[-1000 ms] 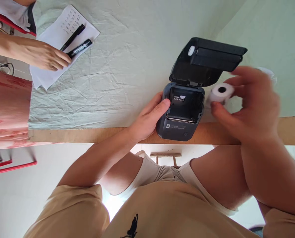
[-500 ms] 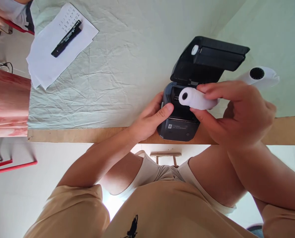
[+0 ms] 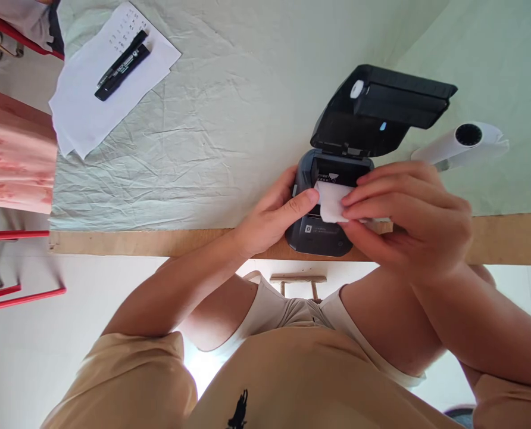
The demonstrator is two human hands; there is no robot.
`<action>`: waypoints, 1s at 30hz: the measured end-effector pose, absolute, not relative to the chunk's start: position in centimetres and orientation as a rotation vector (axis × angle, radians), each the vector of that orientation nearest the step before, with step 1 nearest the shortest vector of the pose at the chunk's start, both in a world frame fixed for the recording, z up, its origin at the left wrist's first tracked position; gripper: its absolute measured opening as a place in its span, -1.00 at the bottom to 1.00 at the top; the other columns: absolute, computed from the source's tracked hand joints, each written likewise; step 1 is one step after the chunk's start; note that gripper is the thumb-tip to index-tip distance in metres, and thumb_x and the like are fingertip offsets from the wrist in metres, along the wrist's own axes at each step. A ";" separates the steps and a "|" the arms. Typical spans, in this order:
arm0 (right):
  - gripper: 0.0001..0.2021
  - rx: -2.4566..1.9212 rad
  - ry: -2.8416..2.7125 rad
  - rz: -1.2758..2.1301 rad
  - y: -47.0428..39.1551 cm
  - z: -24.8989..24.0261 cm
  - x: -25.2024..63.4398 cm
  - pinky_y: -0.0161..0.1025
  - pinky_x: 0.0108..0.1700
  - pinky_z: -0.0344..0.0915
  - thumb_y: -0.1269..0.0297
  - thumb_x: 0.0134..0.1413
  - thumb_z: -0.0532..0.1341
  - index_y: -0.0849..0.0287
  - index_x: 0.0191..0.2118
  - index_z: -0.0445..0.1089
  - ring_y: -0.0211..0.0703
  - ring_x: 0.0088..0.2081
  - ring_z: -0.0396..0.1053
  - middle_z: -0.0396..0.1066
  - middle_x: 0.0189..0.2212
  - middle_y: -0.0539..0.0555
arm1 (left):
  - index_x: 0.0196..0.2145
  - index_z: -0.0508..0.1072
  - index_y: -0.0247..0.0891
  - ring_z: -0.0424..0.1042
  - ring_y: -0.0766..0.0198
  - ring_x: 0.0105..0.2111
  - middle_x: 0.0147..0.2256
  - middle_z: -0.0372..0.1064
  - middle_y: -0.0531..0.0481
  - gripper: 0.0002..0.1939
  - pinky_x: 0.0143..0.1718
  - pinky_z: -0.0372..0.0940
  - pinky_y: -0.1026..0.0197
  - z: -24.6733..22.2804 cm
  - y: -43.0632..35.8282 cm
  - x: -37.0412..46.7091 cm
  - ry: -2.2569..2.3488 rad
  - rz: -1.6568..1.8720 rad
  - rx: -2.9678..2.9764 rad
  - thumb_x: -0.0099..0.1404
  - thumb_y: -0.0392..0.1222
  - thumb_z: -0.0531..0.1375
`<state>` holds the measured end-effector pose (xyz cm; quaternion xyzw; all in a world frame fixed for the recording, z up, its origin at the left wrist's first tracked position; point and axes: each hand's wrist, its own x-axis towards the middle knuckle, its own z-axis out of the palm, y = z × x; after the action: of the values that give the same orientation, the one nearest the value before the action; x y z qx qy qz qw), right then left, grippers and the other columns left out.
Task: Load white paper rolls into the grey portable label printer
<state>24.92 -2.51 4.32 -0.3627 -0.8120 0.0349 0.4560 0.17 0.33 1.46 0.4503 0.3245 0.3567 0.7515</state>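
A black label printer [image 3: 319,241] sits at the table's front edge, its hinged lid [image 3: 381,107] swung up and back. My left hand [image 3: 277,208] grips the printer's left side, the thumb over its rim and touching the white paper. Between the fingertips of my right hand [image 3: 408,220] is a small white paper roll [image 3: 333,201], set at the mouth of the printer's bay. The roll's far end is hidden by my fingers. Behind my right hand a larger roll of white paper [image 3: 444,143] with a dark core lies on the cloth.
A pale green cloth [image 3: 225,107] covers the table. White sheets [image 3: 82,113] with handwriting lie at the left, two black pens [image 3: 122,68] on top. A wooden edge [image 3: 136,241] runs along the front. Part of another person [image 3: 31,24] shows at the upper left.
My right hand has brought the small roll lower and turned it, so its end hole no longer shows. My left hand stays on the printer, its thumb now against the paper.
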 end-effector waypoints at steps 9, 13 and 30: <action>-0.82 -0.903 -2.071 0.181 -3.3 3.9 26.0 0.07 0.16 0.66 0.39 0.62 0.40 -0.11 0.09 0.65 0.03 0.14 0.77 0.83 -0.01 -0.05 | 0.81 0.12 0.23 0.75 -0.20 0.28 0.51 0.58 -0.15 0.35 0.34 0.68 -0.25 -0.8 0.8 -0.5 0.695 0.787 1.171 0.33 0.36 0.71; -0.73 -1.086 -1.731 0.188 -3.1 2.4 26.7 0.15 0.04 0.70 0.19 0.61 0.39 -0.25 0.27 0.65 0.14 0.06 0.74 0.69 0.03 0.06 | 0.91 -0.10 0.11 0.75 -0.19 0.26 0.59 0.52 -0.29 0.51 0.25 0.68 -0.14 -1.0 0.5 -0.4 0.704 0.794 1.213 0.33 0.29 0.68; -0.71 -0.924 -1.826 0.247 -1.2 0.9 26.6 0.38 0.45 0.82 0.09 0.56 0.54 -0.18 0.28 0.73 0.21 0.25 0.77 0.68 0.25 0.14 | 0.88 -0.23 0.30 0.65 -0.09 0.37 0.77 0.23 -0.22 0.40 0.23 0.72 -0.08 -0.4 0.1 -1.1 0.603 0.756 1.246 0.45 -0.03 0.58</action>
<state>26.63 -1.20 0.91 -0.3845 -0.7596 0.1030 0.5143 -1.07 0.05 -0.44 0.5604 0.2711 0.3399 0.7049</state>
